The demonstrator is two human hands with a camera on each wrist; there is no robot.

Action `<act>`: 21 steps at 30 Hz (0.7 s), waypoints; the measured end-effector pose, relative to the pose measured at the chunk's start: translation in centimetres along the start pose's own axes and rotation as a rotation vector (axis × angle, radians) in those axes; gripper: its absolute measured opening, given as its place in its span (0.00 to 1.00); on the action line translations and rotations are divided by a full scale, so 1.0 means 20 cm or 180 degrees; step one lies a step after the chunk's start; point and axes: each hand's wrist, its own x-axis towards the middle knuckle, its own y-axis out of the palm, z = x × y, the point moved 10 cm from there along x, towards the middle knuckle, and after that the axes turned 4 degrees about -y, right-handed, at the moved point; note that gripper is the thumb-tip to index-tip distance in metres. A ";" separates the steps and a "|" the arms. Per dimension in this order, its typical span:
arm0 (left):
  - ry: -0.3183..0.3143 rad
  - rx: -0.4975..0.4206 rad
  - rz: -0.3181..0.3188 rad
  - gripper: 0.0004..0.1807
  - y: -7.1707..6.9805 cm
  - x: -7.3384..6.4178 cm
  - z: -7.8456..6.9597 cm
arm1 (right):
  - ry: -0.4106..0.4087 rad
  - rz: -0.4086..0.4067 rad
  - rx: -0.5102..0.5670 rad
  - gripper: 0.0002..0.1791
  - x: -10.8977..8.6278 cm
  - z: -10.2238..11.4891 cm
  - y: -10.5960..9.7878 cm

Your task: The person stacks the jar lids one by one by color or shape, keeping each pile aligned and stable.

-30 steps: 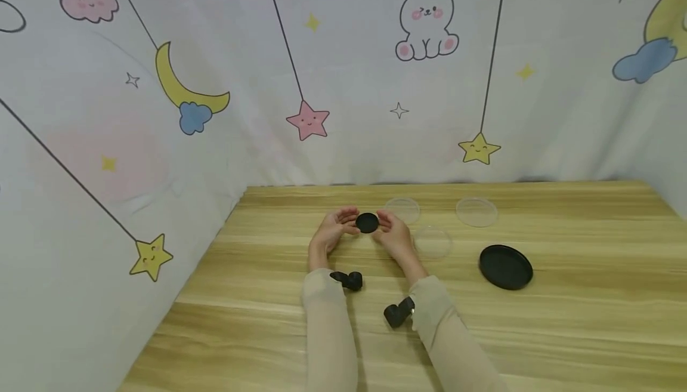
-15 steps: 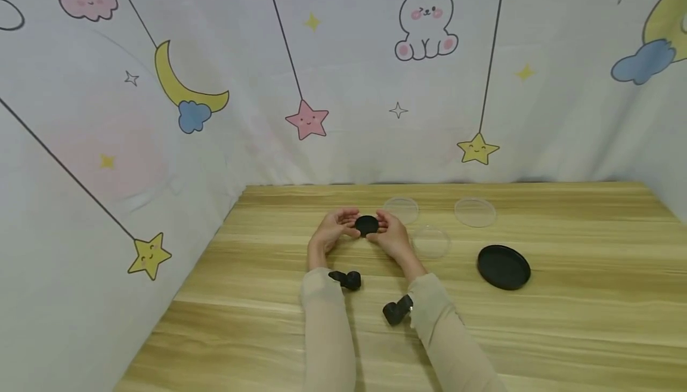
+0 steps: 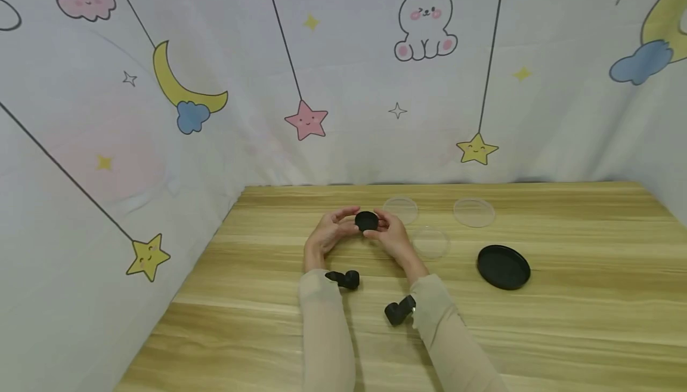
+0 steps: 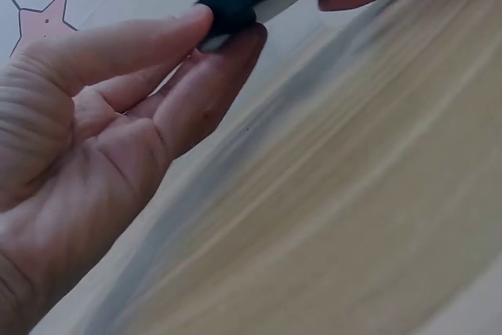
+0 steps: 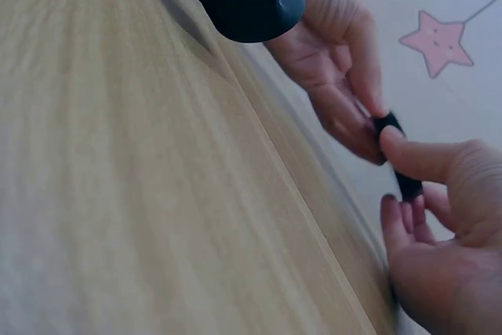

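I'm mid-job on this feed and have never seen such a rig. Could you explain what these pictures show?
There is no robot: the left hand and right hand are a person's own, bare. The wide picture comes from a camera on the person's head, looking forward and down; the two closer ones come from wrist cameras, one on each arm. On the wooden table lie three clear discs and a larger black dish. Both hands hold a small black dish between thumbs and fingers, raised off the table.
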 end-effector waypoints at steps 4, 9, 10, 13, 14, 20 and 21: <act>0.0104 -0.0233 -0.0041 0.31 0.00 0.00 -0.03 | 0.0119 -0.0047 0.0505 0.35 -0.01 0.02 -0.01; 0.0212 -0.0403 0.0001 0.29 0.01 -0.02 -0.12 | 0.0169 0.0016 0.0767 0.36 -0.01 0.09 -0.02; 0.0255 -0.0400 0.0033 0.28 0.02 -0.03 -0.14 | 0.0169 0.0043 0.0792 0.36 -0.01 0.12 -0.03; 0.0495 -0.0269 0.0144 0.27 0.05 -0.06 -0.26 | 0.0103 0.0117 0.0903 0.36 -0.02 0.21 -0.05; 0.0572 -0.0257 0.0169 0.27 0.06 -0.07 -0.30 | 0.0061 0.0139 0.0942 0.36 -0.03 0.25 -0.06; 0.1000 -0.0329 0.0324 0.21 0.16 -0.12 -0.49 | -0.0148 0.0187 0.1048 0.37 -0.06 0.41 -0.15; 0.1054 -0.0353 0.0353 0.22 0.18 -0.13 -0.51 | -0.0180 0.0186 0.1050 0.37 -0.06 0.43 -0.17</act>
